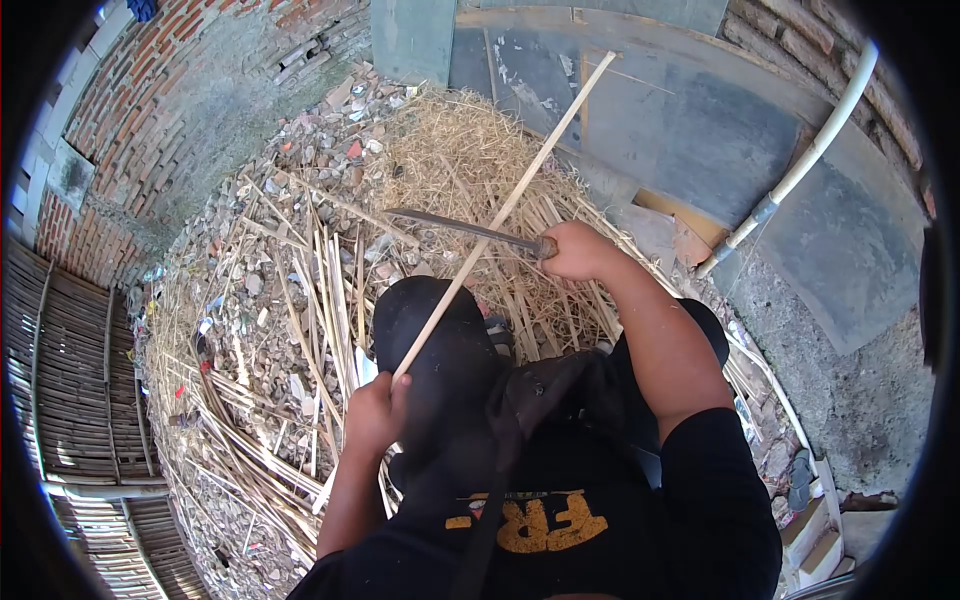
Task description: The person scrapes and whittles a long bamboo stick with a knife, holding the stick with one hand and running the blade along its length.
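A long pale strip (530, 175) slants from the lower left to the upper right, its lower end in my left hand (378, 412), whose fingers are closed around it above my knee. My right hand (577, 251) is wrapped round the handle of a long knife (460, 227). The blade points left and crosses the strip near its middle; whether it touches the strip is hard to tell. Beneath both lies a heap of straw-like shavings (450, 150).
Split strips (325, 300) lie on rubble at the left. A brick wall (200, 110) stands behind, with slatted panels (75, 360) at the far left. Grey boards (680, 110) and a white pipe (820, 140) are at the right. A sandal (800, 480) lies lower right.
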Motion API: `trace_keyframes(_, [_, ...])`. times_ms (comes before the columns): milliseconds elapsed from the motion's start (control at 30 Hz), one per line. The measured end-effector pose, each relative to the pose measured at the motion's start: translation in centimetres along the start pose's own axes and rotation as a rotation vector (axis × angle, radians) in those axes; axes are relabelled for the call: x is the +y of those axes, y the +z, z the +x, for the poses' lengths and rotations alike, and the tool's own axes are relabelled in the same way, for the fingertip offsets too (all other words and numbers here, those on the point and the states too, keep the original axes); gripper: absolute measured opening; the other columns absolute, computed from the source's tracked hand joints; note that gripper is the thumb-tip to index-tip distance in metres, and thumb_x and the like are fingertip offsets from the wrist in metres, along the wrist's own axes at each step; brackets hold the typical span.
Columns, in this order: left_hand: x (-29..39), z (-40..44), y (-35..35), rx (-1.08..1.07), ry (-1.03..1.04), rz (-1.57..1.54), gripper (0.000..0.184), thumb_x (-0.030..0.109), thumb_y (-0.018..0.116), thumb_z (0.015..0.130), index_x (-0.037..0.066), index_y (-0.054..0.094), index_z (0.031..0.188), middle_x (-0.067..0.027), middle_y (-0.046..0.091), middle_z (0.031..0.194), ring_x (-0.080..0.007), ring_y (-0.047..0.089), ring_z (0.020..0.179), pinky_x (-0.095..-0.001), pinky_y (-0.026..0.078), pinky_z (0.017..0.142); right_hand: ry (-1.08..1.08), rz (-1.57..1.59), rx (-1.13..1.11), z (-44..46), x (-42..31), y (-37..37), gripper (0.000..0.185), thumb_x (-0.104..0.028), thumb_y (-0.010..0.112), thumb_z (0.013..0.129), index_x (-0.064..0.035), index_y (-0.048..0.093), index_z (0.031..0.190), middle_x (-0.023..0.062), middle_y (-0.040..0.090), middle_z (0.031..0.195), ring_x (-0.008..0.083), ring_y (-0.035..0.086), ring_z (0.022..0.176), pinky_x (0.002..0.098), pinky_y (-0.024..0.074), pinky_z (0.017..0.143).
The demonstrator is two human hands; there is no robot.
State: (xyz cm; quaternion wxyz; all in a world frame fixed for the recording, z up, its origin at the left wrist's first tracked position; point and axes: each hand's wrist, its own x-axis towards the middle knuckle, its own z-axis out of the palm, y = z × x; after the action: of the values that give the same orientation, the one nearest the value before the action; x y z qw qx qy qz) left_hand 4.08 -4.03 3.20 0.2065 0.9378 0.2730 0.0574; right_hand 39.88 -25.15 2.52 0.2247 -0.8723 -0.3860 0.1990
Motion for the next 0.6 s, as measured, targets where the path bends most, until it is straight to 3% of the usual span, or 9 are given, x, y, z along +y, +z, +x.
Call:
trace_keyframes(433, [-0.1,0.1,0.0,-0.043,-0.023,-0.004,0.045,0.037,0.059,0.104,0.001,0.056,0.078,-0.0269,0.062,0.067,-0.0502,0.064,0.069,-0.0575,0.048,0.064,-0.007,-0.056,0.076,-1.4,-1.7,-0.6,0.025,-0.023,0.070,0.079,-0.0146,0.076,0.102,0.0170,0.074,0.096,0.0377,0.071,0.094,0.0492,0.0566,0.082])
trace_keyframes(600, [-0.1,0.1,0.0,-0.055,-0.034,-0.004,0.044,0.037,0.059,0.104,0.001,0.056,0.078,-0.0270,0.063,0.068,-0.0504,0.064,0.070,-0.0578,0.048,0.065,0.025,-0.046,0.090,-0.6,-0.3,-0.9,0.028,-0.027,0.072,0.080,-0.0119,0.076,0.103,0.0176,0.074,0.096,0.0380,0.071,0.095,0.0477,0.0567,0.084])
